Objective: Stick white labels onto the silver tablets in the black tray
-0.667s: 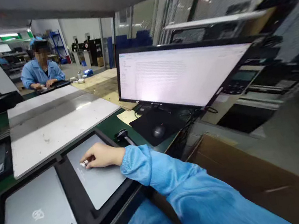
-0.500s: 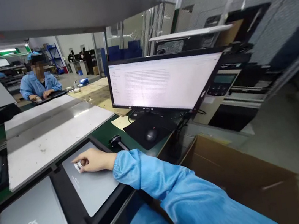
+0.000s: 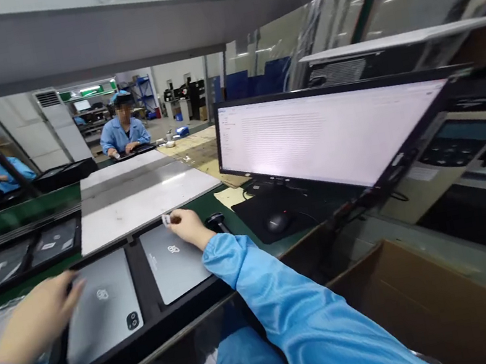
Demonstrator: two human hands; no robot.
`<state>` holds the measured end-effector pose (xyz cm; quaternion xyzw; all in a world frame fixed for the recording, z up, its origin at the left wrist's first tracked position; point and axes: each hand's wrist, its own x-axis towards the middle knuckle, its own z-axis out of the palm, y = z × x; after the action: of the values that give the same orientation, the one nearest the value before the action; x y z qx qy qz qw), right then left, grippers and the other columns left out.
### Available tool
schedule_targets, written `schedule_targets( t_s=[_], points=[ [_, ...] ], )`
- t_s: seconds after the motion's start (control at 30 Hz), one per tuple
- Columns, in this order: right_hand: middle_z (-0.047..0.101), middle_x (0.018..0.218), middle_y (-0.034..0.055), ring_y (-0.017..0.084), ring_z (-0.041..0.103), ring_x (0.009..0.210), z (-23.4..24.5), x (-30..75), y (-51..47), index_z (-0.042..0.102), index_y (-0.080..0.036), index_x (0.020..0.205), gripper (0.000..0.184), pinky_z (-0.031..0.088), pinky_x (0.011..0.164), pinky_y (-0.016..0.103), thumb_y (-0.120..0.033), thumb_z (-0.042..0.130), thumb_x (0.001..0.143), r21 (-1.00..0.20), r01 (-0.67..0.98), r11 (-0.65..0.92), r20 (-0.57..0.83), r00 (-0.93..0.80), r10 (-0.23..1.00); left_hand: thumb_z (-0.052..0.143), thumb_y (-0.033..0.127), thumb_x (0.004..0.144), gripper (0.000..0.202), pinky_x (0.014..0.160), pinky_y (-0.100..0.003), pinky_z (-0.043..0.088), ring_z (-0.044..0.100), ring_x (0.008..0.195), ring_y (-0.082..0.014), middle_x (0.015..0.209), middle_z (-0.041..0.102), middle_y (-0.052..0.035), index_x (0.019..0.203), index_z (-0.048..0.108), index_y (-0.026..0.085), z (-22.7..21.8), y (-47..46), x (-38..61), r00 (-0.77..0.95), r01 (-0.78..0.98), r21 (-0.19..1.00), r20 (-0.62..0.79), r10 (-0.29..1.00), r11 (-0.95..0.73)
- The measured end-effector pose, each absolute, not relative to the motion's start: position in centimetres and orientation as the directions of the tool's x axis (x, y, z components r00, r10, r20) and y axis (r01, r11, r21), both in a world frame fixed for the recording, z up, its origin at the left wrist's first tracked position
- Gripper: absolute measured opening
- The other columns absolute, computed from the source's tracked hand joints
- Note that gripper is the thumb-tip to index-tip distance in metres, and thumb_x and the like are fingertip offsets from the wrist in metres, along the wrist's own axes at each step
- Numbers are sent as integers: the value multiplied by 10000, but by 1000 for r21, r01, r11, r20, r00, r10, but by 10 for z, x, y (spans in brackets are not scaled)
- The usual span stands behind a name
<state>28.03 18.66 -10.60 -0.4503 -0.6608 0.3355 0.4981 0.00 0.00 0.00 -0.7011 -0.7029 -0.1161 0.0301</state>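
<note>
1. My right hand (image 3: 187, 224) pinches a small white label (image 3: 166, 220) between thumb and fingertips, lifted just above the far edge of the right tablet (image 3: 174, 267).
2. My left hand (image 3: 36, 319) is open, fingers spread, resting at the near left edge of the left tablet (image 3: 102, 316).
3. Both grey tablets lie backs up in a black tray (image 3: 143, 287); each shows a small white logo, too blurred to read.
4. A barcode scanner (image 3: 216, 219) sits just beside my right hand on the green bench (image 3: 207, 204).
5. Beyond it, a mouse (image 3: 276, 221) on a black pad, under a lit monitor (image 3: 329, 135); its text is unreadable.
6. Far back, a person in blue (image 3: 124, 134) works.
</note>
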Motion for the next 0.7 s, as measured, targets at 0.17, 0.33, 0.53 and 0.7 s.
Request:
schedule_targets(
  t_s=[0.17,0.33,0.53,0.7],
  points=[
    [719,824,42,208,658,831,-109,298,193,674,-180,782,108,516,844,326,-249,593,804,-902,261,343,357,4,934,442,468,955,381,877,-373,524,663,951,-253,1079,708,-109,1083,699,218,-36,48,141,538,841,115,-90,838,-528],
    [725,760,36,201,672,752,-118,337,176,694,-187,760,99,545,733,309,-258,625,751,-903,292,315,340,38,940,487,427,965,335,1032,-404,458,595,1134,-257,1245,637,-118,1171,666,234,-73,96,193,663,743,101,18,748,-662],
    [712,728,15,170,673,699,-121,376,162,701,-186,779,70,530,638,253,-221,652,744,-896,389,213,283,132,950,339,407,1019,385,1099,-672,325,493,1258,-349,1282,596,-149,1136,642,199,-92,121,187,698,709,80,69,713,-701],
    [712,761,10,145,670,704,-108,359,161,691,-183,837,81,511,631,227,-166,620,802,-875,460,150,218,97,971,279,393,1008,370,1081,-605,352,563,1126,-284,1127,659,-112,1013,599,208,-75,134,167,718,623,169,264,644,-764]
  ],
)
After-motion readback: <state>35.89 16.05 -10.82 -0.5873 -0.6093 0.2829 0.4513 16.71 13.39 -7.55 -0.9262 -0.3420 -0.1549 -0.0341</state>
